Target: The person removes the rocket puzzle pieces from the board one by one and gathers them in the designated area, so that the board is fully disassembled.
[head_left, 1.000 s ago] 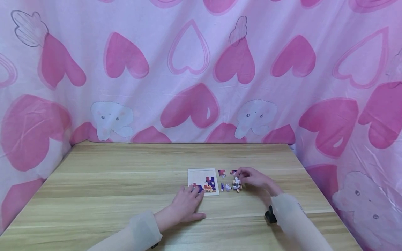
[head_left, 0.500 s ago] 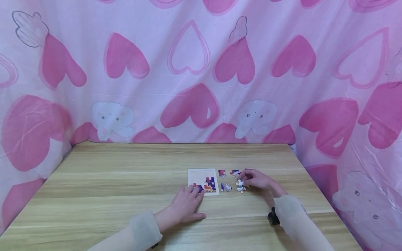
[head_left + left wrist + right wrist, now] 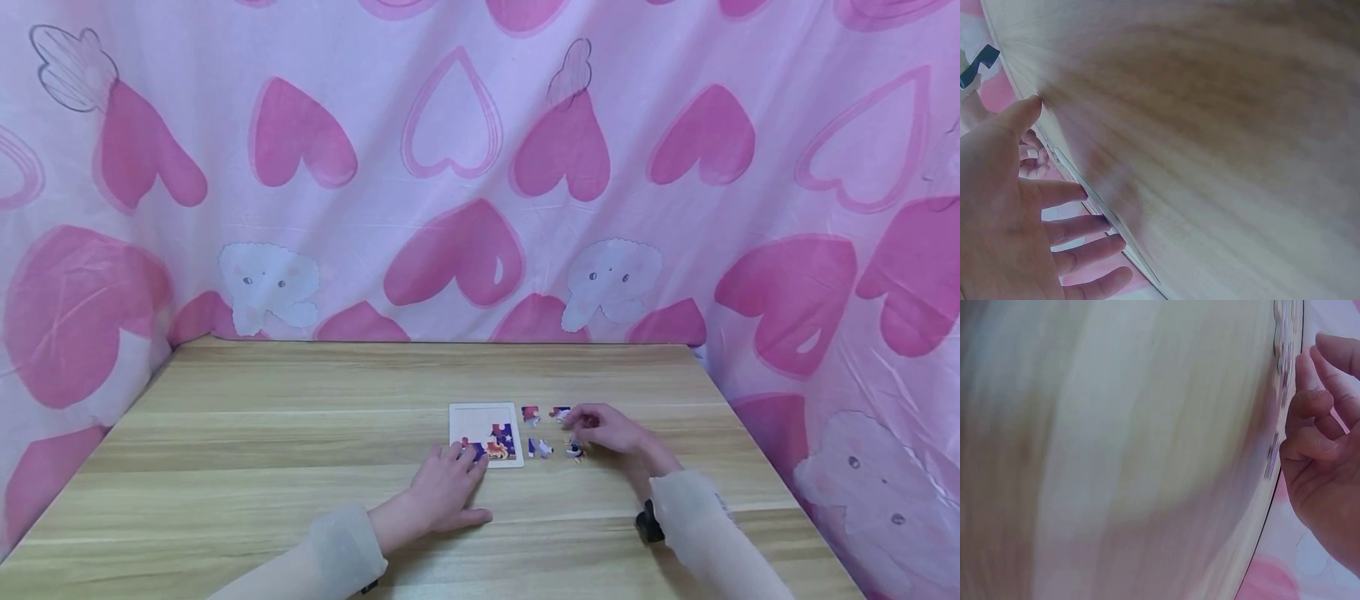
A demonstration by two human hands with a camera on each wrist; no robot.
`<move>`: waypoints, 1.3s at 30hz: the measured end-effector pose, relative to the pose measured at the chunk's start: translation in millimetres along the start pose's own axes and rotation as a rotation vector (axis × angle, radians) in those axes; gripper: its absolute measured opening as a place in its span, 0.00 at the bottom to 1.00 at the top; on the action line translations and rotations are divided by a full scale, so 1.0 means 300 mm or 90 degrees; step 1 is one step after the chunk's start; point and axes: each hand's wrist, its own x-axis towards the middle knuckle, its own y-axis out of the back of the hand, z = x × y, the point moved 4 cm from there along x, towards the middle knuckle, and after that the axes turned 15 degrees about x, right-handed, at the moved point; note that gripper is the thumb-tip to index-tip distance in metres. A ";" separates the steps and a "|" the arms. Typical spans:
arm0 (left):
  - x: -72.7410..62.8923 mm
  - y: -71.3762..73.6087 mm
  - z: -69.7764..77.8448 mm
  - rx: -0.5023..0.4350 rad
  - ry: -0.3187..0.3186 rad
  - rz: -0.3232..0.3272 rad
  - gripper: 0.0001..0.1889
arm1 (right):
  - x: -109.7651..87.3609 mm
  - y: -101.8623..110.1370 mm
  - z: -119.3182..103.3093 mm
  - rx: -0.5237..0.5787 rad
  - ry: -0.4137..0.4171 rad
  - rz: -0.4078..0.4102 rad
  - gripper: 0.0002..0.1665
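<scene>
Nearest, the left hand [image 3: 446,489], fingers spread, rests on the part-filled, white-rimmed square puzzle tray [image 3: 477,418]. Right of it, small multicoloured jigsaw pieces [image 3: 545,448]; over the rightmost, the curled right hand [image 3: 611,428], can't tell if gripping. Piece-choosing, seemingly; next calls for a clean pinch.

Even light fills the head view; both wrist views show a dim, blurred tabletop [image 3: 1241,187].

White puzzle tray [image 3: 480,416], pink heart-patterned curtain [image 3: 457,125]
</scene>
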 end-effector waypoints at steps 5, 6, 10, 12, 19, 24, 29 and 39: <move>0.002 -0.003 0.000 -0.004 -0.001 -0.003 0.42 | 0.028 -0.042 -0.026 -0.022 0.024 -0.003 0.12; 0.002 -0.002 0.000 -0.005 -0.001 -0.003 0.42 | 0.034 -0.052 -0.033 -0.023 0.028 -0.006 0.12; 0.003 0.000 -0.001 -0.007 -0.001 -0.005 0.42 | 0.044 -0.091 -0.092 -0.020 0.042 -0.018 0.12; 0.003 0.000 -0.002 -0.004 -0.002 -0.005 0.42 | 0.056 -0.109 -0.100 -0.020 0.038 -0.016 0.12; 0.000 0.006 -0.002 0.004 -0.004 0.005 0.42 | 0.114 -0.157 -0.079 -0.028 0.019 0.001 0.12; 0.000 0.006 -0.001 0.000 -0.005 -0.001 0.42 | 0.139 -0.192 -0.105 -0.039 0.039 -0.005 0.13; 0.001 0.009 -0.001 0.001 -0.006 -0.001 0.42 | 0.156 -0.220 -0.121 -0.084 0.065 -0.013 0.17; 0.004 0.005 -0.003 -0.002 -0.007 -0.017 0.43 | 0.184 -0.253 -0.137 -0.157 0.041 -0.048 0.22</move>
